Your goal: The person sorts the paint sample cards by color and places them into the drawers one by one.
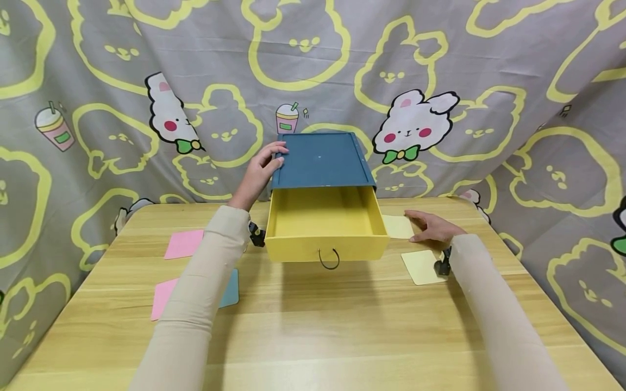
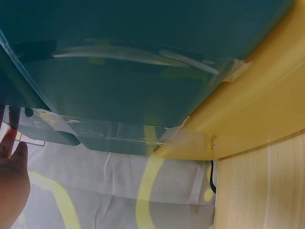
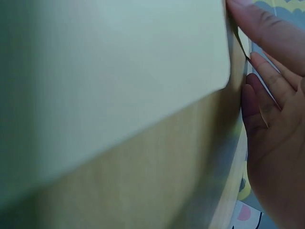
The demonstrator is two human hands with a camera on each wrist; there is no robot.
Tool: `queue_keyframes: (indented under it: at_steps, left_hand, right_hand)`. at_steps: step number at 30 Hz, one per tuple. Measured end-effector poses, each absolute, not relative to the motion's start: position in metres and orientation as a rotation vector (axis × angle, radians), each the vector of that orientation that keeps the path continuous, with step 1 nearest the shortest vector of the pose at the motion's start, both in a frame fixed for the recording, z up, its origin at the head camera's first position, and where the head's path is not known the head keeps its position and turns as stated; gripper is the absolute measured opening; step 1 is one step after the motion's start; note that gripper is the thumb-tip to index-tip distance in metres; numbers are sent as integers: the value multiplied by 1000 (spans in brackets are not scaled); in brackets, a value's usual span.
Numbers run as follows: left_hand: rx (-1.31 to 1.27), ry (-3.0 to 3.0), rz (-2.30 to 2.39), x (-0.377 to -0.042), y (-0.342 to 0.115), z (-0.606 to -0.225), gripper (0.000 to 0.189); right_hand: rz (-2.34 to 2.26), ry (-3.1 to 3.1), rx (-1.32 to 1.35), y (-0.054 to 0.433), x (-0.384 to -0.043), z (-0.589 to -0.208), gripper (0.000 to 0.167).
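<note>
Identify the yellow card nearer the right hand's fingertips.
The far yellow card, beside the drawer; the near yellow card shows partly behind the wrist camera.

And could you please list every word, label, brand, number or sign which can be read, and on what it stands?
No text can be read in any view.
Printed cups: green labels, any marks too small to read.
Drawer, case, cards: no writing shows.
</note>
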State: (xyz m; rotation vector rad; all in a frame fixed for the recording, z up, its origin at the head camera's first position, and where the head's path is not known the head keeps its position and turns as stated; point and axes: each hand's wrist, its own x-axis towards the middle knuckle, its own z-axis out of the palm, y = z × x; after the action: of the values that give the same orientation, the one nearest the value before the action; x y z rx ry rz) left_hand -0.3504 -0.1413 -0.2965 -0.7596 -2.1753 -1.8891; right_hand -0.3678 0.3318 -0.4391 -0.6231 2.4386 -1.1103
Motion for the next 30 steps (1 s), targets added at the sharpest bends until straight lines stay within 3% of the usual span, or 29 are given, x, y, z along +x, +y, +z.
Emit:
queue_keyframes:
  at_steps: [20,30]
  left_hand:
    - [-766,-2156,-1888,-352,-141,-299,33]
    - [-773,-2153,-1886,-352,-142,-299,32]
  right_hand:
    - [-1002,2593,-608,333,-367,-439,83]
    - [-1215,2490,-520,338,-360,-439,82]
